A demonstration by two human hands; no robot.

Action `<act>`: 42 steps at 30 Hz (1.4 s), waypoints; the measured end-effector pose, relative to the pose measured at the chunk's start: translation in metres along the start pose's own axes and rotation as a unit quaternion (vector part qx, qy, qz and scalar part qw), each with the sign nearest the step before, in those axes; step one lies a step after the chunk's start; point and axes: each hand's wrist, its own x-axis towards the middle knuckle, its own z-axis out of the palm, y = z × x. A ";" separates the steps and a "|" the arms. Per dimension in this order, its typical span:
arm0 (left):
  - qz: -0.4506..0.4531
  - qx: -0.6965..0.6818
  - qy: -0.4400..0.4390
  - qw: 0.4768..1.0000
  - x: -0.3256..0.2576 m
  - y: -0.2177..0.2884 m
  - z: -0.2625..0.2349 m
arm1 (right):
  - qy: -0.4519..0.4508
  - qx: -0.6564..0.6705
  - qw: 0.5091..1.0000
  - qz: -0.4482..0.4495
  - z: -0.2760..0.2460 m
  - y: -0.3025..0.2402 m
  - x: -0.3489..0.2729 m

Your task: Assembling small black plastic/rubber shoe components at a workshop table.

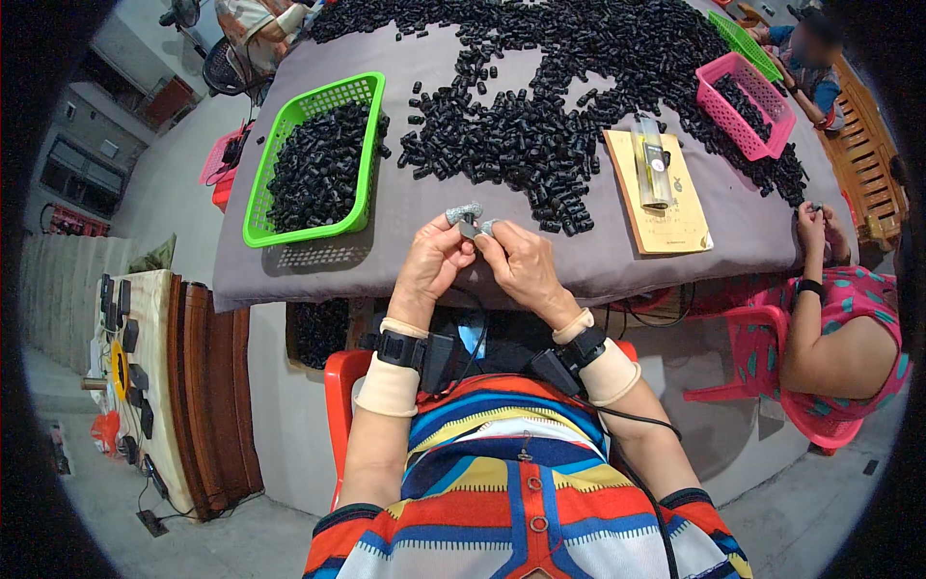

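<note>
My left hand (431, 262) and my right hand (521, 265) meet near the table's front edge, fingertips in grey finger covers. Together they pinch one small black cylindrical part (469, 230) between them. Just beyond lies a large heap of the same black parts (540, 125) spread over the grey cloth-covered table (424, 203). To my left stands a green basket (313, 159) filled with black parts.
A pink basket (748, 101) with parts and a second green basket (743, 43) sit at the far right. A tan board (666, 207) carries a clear tube. Another person in a pink top (849, 309) works at the right edge; a red chair stands below.
</note>
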 end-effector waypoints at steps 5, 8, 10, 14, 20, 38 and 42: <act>-0.008 -0.003 0.008 1.000 -0.001 0.001 0.002 | 0.003 -0.004 1.000 -0.004 0.001 -0.002 0.001; -0.006 -0.003 0.004 1.000 -0.001 0.002 0.003 | 0.001 -0.017 1.000 -0.002 0.002 -0.002 0.000; -0.004 -0.002 0.008 1.000 -0.003 0.002 0.004 | 0.000 -0.024 1.000 -0.005 0.002 -0.002 0.000; -0.006 0.006 0.008 1.000 -0.002 0.002 0.004 | -0.001 -0.037 0.999 -0.005 0.003 -0.001 0.000; -0.003 0.014 -0.002 1.000 0.000 0.001 0.002 | -0.002 -0.043 0.999 -0.003 0.005 -0.001 0.000; 0.003 0.044 0.029 0.999 0.000 0.002 0.009 | 0.027 -0.057 0.998 -0.023 0.010 0.000 0.000; 0.003 0.041 0.030 0.999 0.000 0.003 0.012 | 0.026 -0.069 0.997 -0.022 0.010 0.000 0.000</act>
